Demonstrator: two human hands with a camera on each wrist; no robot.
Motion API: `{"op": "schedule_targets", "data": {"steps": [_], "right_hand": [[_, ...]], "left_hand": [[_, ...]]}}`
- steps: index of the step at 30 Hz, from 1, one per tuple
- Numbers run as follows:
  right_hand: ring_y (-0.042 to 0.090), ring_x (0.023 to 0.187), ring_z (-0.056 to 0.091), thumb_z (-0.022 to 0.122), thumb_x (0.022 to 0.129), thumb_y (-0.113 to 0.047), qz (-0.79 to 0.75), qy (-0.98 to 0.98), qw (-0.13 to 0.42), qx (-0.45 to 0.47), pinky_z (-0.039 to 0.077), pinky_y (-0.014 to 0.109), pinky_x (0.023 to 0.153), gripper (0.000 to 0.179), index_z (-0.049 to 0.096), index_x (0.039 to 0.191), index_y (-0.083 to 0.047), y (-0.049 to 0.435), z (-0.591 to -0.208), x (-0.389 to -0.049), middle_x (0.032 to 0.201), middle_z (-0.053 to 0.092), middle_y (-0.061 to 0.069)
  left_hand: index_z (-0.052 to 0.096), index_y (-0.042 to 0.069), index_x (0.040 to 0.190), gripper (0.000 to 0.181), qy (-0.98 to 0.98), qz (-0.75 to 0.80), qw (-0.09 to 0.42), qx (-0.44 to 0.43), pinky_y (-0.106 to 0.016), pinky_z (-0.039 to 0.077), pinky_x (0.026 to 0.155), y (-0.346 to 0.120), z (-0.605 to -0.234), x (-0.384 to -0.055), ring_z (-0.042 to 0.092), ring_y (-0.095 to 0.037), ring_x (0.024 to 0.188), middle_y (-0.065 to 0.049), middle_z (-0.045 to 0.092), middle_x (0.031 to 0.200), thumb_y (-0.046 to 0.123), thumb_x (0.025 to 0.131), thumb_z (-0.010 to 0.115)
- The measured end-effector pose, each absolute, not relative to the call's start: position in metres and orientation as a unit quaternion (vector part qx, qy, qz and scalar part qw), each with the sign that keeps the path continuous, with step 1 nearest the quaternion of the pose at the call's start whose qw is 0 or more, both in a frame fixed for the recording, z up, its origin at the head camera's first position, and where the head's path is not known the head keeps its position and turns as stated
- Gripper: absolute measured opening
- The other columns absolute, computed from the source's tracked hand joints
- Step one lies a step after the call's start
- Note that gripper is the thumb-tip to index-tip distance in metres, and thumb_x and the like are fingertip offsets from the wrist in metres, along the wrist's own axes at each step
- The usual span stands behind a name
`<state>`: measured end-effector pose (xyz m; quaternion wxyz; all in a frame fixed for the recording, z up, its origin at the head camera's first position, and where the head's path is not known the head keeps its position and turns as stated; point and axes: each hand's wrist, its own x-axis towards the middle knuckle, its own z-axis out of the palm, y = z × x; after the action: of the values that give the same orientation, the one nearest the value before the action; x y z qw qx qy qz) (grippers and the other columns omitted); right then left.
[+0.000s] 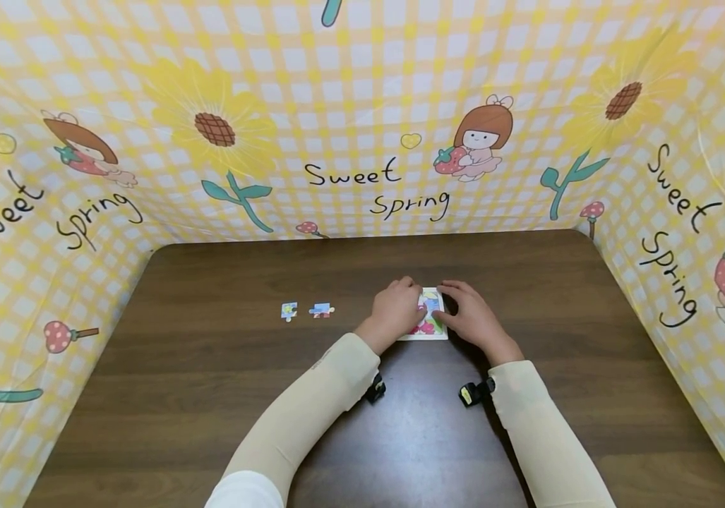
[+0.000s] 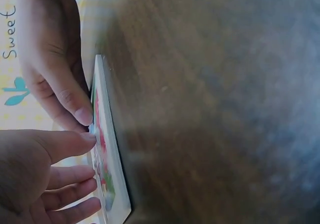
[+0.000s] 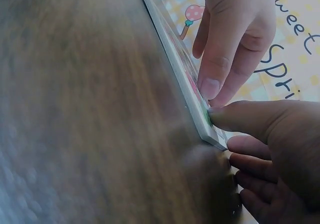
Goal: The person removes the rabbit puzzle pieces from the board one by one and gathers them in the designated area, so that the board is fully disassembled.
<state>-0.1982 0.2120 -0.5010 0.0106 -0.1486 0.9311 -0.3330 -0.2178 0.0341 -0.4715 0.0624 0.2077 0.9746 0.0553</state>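
A small jigsaw puzzle [image 1: 429,326] in a white frame lies on the table, its picture pink, green and blue. My left hand [image 1: 395,310] covers its left part. In the left wrist view, the thumb and fairly straight fingers of that left hand [image 2: 55,176] touch the puzzle [image 2: 110,164]. At the right edge, my right hand [image 1: 473,317] holds the frame, thumb on the picture and fingers bent along the side. The right wrist view shows this right hand [image 3: 270,144] with its thumb on the puzzle [image 3: 192,91]. Whether a loose piece lies under the fingertips is hidden.
Two loose jigsaw pieces lie left of the hands: one blue and yellow piece [image 1: 289,310] and one blue and red piece [image 1: 322,310]. A checked yellow cloth [image 1: 349,127] walls the brown table [image 1: 222,381] at the back and both sides.
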Motion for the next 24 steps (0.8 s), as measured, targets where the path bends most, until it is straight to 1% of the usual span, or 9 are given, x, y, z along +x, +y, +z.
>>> {"op": "schedule_targets", "data": {"steps": [6,9,15,24], "right_hand": [[0.036,0.132,0.041,0.072,0.089,-0.023,-0.333,0.932,0.007,-0.146,0.035,0.052,0.105,0.057,0.052,0.137,0.001,0.2127,-0.5009,-0.199,0.144,0.043,0.018],[0.037,0.132,0.04,0.072,0.089,-0.023,-0.331,0.932,0.01,-0.148,0.034,0.053,0.105,0.057,0.052,0.137,0.001,0.2127,-0.4993,-0.1991,0.145,0.043,0.018],[0.038,0.132,0.04,0.071,0.089,-0.023,-0.324,0.934,0.012,-0.149,0.034,0.053,0.105,0.057,0.052,0.138,0.002,0.2122,-0.4992,-0.1979,0.145,0.043,0.019],[0.037,0.133,0.04,0.072,0.089,-0.023,-0.328,0.933,0.007,-0.152,0.033,0.053,0.106,0.057,0.052,0.137,0.002,0.2111,-0.5025,-0.1973,0.145,0.043,0.018]], "left_hand": [[0.066,0.016,0.127,0.042,0.976,0.04,0.041,0.212,-0.037,0.054,0.082,0.0357,-0.4733,-0.2162,0.056,-0.019,0.111,-0.002,0.058,0.128,0.041,0.095,0.061],[0.067,0.016,0.127,0.041,0.975,0.034,0.033,0.215,-0.035,0.053,0.084,0.0353,-0.4742,-0.215,0.057,-0.018,0.109,-0.002,0.058,0.127,0.041,0.095,0.06],[0.064,0.018,0.131,0.046,0.975,0.028,0.037,0.218,-0.036,0.049,0.09,0.034,-0.4772,-0.2133,0.056,-0.018,0.112,-0.001,0.057,0.129,0.045,0.093,0.062],[0.065,0.018,0.129,0.043,0.975,0.029,0.043,0.216,-0.036,0.043,0.099,0.0337,-0.4792,-0.2117,0.052,-0.017,0.118,0.002,0.055,0.132,0.043,0.094,0.062]]}}
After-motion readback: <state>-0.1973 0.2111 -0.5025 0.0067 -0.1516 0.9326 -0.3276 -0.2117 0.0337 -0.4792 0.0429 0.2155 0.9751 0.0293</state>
